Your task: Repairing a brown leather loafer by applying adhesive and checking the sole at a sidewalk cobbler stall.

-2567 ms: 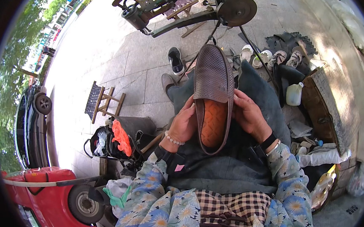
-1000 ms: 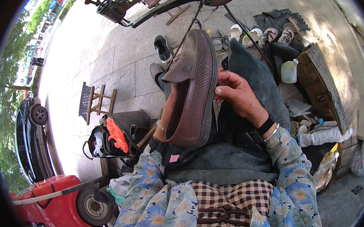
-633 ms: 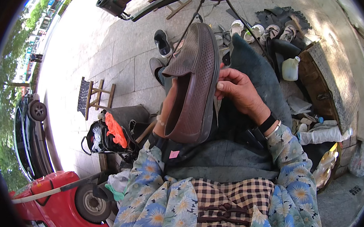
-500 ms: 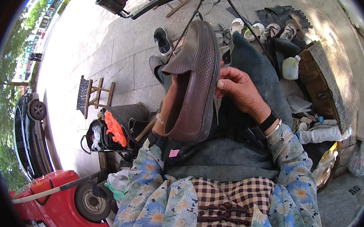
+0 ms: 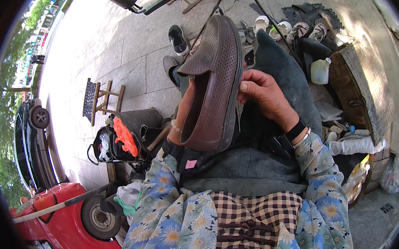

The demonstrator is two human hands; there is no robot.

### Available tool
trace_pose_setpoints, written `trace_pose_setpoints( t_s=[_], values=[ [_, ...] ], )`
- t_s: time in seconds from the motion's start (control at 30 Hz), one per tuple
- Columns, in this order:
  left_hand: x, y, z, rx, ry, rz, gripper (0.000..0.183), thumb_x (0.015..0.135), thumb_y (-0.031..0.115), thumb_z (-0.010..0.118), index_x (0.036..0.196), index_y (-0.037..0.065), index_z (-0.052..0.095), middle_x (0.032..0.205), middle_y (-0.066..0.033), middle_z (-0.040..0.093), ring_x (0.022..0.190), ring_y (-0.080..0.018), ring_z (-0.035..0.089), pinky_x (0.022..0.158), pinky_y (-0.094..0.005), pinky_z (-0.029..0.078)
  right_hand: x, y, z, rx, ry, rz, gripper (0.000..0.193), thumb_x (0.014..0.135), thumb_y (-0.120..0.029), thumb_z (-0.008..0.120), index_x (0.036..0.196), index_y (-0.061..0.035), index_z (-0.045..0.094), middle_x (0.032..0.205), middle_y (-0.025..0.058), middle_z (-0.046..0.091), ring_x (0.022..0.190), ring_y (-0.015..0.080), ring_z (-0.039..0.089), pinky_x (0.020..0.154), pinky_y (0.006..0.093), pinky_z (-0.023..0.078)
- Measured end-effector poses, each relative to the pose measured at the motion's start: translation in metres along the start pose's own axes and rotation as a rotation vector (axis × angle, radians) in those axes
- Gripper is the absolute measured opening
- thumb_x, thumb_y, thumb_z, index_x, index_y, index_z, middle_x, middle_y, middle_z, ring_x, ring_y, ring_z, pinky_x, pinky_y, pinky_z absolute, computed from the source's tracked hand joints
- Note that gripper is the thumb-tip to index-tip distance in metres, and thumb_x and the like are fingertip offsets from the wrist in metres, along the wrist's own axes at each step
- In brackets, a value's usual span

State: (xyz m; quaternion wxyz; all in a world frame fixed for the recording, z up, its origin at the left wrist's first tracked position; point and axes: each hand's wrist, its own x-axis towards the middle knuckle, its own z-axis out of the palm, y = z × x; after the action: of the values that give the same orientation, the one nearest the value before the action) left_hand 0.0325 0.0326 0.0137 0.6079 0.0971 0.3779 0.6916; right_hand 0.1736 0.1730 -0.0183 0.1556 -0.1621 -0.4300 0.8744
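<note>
A brown perforated slip-on loafer (image 5: pixel 216 88) is held up in front of me, its toe pointing away and its sole edge to the right. My left hand (image 5: pixel 186 106) grips it from behind on the left side, and most of those fingers are hidden by the shoe. Close against the sole's edge is my right hand (image 5: pixel 265 96), its thumb and forefinger pinched together. Whatever that pinch holds, if anything, is too small to make out. Below the loafer a dark cloth (image 5: pixel 252 167) covers my lap.
To the left stand a black bag (image 5: pixel 139 125) with an orange plastic bag (image 5: pixel 124 135), and a small folding stool (image 5: pixel 101 100). Several shoes (image 5: pixel 298 30) lie ahead. A white jug (image 5: pixel 320 71) and a wooden box (image 5: pixel 357 89) stand at right. A red vehicle (image 5: pixel 58 221) is at lower left.
The loafer has tipped slightly, its toe now a little higher in view. My right hand's fingers have shifted slightly along the sole's edge; my left hand keeps its grip.
</note>
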Motion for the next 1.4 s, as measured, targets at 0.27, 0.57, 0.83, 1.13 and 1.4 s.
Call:
trace_pose_setpoints(
  t_s=[0.27,0.57,0.83,1.13,1.4],
  values=[
    [0.000,0.000,0.000,-0.015,0.056,-0.005,0.060,0.092,0.052,0.039,0.121,0.000,0.047,0.102,-0.0110,0.058,0.085,-0.0189,0.058,0.074,-0.0296,0.049,0.001,-0.001,0.001,-0.028,0.023,0.014,0.024,0.081,-0.018,0.068,0.098,-0.0028,0.060,0.080,0.0010,0.059,0.066,0.0110,0.059,0.060,0.0242,0.050],
    [0.000,-0.007,-0.015,-0.058,0.060,-0.027,0.060,0.092,0.051,0.039,0.122,-0.001,0.047,0.105,-0.0129,0.058,0.088,-0.0201,0.058,0.077,-0.0313,0.049,-0.002,0.003,-0.003,-0.022,0.019,0.018,0.025,0.081,-0.019,0.068,0.099,-0.0024,0.060,0.081,0.0016,0.060,0.065,0.0113,0.060,0.061,0.0248,0.050],
    [0.009,-0.003,-0.038,-0.043,-0.002,-0.014,0.057,0.095,0.048,0.035,0.126,0.002,0.044,0.114,-0.0114,0.055,0.097,-0.0213,0.056,0.086,-0.0333,0.046,0.005,-0.002,-0.006,-0.026,0.035,0.012,0.024,0.084,-0.017,0.065,0.101,-0.0015,0.059,0.084,0.0028,0.061,0.067,0.0121,0.060,0.062,0.0253,0.051],
    [0.004,-0.013,-0.013,-0.028,0.111,0.081,0.048,0.094,0.044,0.042,0.120,0.005,0.051,0.110,-0.0064,0.060,0.095,-0.0143,0.058,0.086,-0.0289,0.045,-0.007,0.004,-0.017,0.049,0.020,0.013,0.028,0.089,-0.017,0.056,0.113,-0.0020,0.054,0.097,0.0034,0.062,0.084,0.0119,0.061,0.072,0.0260,0.050],
    [0.011,-0.027,-0.020,-0.185,-0.222,0.102,0.051,0.096,0.044,0.035,0.126,0.004,0.044,0.124,-0.0075,0.053,0.108,-0.0165,0.054,0.097,-0.0312,0.041,-0.009,-0.002,-0.011,0.116,-0.058,-0.031,0.030,0.090,-0.016,0.054,0.116,-0.0010,0.051,0.108,0.0069,0.059,0.100,0.0179,0.057,0.091,0.0323,0.043]
  ],
)
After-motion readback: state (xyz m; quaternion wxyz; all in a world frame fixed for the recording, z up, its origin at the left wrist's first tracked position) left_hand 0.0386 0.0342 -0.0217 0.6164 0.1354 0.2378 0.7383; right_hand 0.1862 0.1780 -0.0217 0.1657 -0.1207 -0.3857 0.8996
